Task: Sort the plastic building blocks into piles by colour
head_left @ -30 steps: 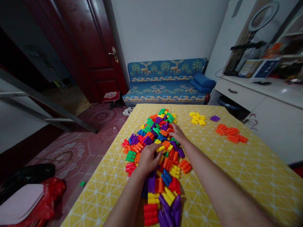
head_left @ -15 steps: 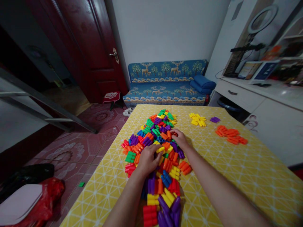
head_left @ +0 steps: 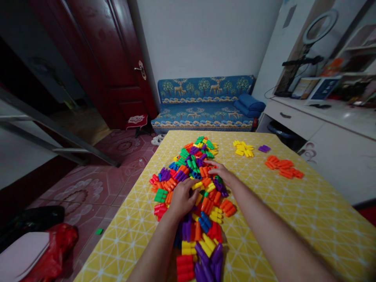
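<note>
A long heap of mixed coloured plastic blocks (head_left: 192, 164) runs down the middle of a table with a yellow patterned cloth (head_left: 293, 211). My left hand (head_left: 181, 197) rests on the heap with its fingers curled around a yellow block (head_left: 199, 185). My right hand (head_left: 220, 172) lies a little farther up the heap, fingers bent and touching orange blocks (head_left: 205, 170); whether it grips one I cannot make out. Sorted groups lie to the right: yellow blocks (head_left: 243, 148), a purple block (head_left: 264, 148) and orange blocks (head_left: 283, 167).
A blue patterned sofa (head_left: 202, 103) stands beyond the table's far edge, a dark red door (head_left: 117, 62) to its left. White cabinets (head_left: 323, 129) with a ring light (head_left: 319, 25) line the right. A red bag (head_left: 55, 250) lies on the tiled floor at left.
My right hand has drawn back toward me along the heap, from its upper part to the orange blocks. My left hand has stayed on the yellow block.
</note>
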